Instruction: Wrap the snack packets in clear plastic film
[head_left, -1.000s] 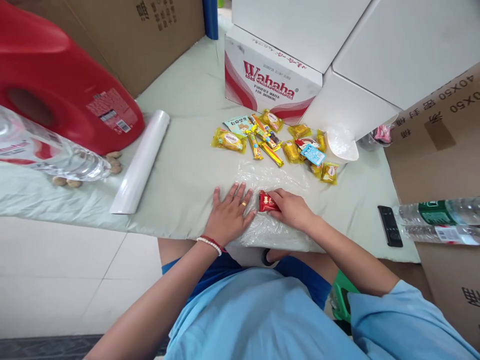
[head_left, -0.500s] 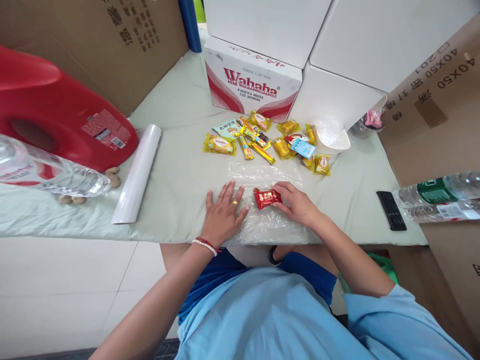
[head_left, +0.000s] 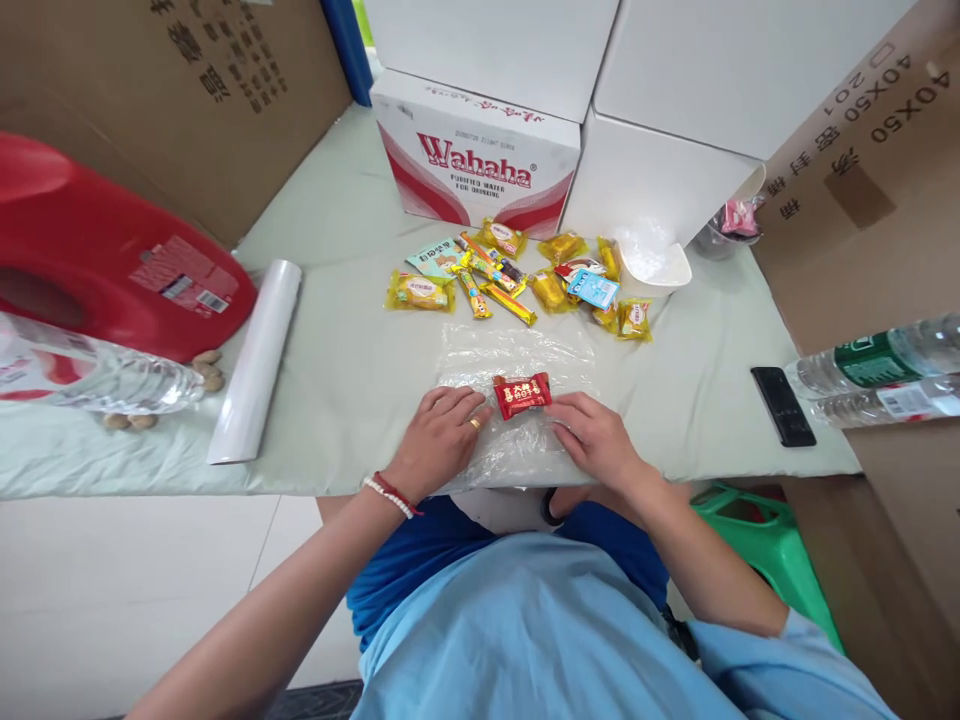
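Note:
A red wrapped candy lies on a sheet of clear plastic film near the table's front edge. My left hand rests on the film's left side, fingers bent and close together, with nothing visible in them. Just right of the candy is my right hand, its fingertips at the wrapper's end and the thumb apart from the fingers. Whether those fingertips touch the wrapper is hard to make out.
Yellow-wrapped snacks and small packets lie behind the film, beside a white bowl. A white roll and red jug stand left. A black phone and bottles are right. A Wahaha box stands behind.
My left hand has drawn its spread fingers together and bent them. The candy has turned slightly and lies flat on the film; my right fingers have eased back to its end.

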